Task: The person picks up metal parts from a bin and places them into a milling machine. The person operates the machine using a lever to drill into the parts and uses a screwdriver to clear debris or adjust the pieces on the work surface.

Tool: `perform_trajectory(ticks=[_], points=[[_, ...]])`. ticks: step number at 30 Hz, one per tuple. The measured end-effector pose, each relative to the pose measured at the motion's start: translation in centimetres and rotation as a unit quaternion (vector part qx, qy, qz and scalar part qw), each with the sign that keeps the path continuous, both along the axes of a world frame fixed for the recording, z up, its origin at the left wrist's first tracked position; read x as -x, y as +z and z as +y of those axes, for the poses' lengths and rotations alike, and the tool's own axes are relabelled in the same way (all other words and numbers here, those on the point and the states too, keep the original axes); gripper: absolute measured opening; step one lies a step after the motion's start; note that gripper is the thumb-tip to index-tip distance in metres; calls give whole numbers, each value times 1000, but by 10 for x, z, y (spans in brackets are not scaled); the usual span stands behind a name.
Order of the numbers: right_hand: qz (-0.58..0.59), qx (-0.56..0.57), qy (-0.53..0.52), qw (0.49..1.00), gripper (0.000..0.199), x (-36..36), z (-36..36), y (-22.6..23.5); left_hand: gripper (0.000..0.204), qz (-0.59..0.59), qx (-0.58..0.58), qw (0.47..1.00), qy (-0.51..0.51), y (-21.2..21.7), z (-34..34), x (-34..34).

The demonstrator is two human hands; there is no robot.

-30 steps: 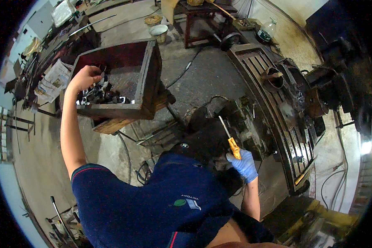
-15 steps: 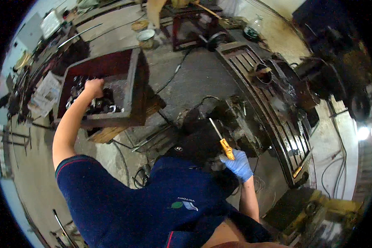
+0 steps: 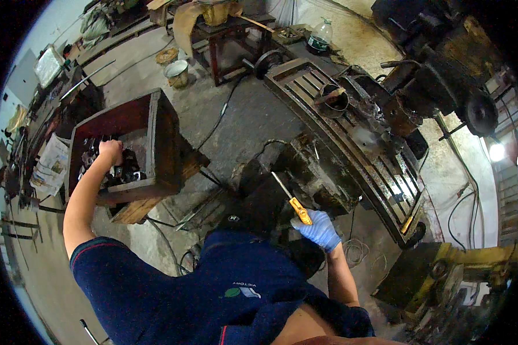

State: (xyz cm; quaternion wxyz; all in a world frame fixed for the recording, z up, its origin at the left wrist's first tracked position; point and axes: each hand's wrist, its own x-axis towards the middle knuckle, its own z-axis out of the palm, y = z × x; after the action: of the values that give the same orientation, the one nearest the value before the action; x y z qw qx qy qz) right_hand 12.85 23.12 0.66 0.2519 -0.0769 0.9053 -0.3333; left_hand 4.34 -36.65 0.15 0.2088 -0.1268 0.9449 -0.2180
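Observation:
My bare left hand (image 3: 111,151) reaches down into a dark wooden box (image 3: 153,135), its fingers curled among small dark metal parts (image 3: 131,167). Whatever those fingers grip is hidden. A blue glove covers my right hand (image 3: 319,230), which is closed around the yellow handle of a screwdriver (image 3: 296,206). The screwdriver's bare metal shaft points up and to the left, away from my body, and its tip touches nothing.
The box rests on a wooden support (image 3: 133,210). To the right stretches a long slotted metal machine table (image 3: 351,146), with a round can (image 3: 331,101) on it. Farther off are a bucket (image 3: 176,73) and a large clear bottle (image 3: 320,35). A cable (image 3: 221,112) crosses the floor.
The whole view has shifted, so the box sits lower and farther left. My left hand stays among the metal parts. My right hand still holds the screwdriver at much the same angle.

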Motion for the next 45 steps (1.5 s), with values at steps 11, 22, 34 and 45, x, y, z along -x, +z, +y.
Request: perform_trajectory(ticks=[11, 22, 34, 45], points=[[6, 1, -5, 1000, 39, -3, 9, -11, 32, 208, -47, 976, -37, 29, 16, -1], [15, 49, -22, 998, 35, -4, 5, 18, 20, 373, -768, 519, 31, 144, 163, -1], [29, -68, -32, 997, 48, -24, 38, 5, 15, -13, -905, 362, 224, -33, 393, 15], [178, 76, -186, 963, 35, 11, 117, 35, 13, -78, -875, 456, 147, -29, 432, 73]])
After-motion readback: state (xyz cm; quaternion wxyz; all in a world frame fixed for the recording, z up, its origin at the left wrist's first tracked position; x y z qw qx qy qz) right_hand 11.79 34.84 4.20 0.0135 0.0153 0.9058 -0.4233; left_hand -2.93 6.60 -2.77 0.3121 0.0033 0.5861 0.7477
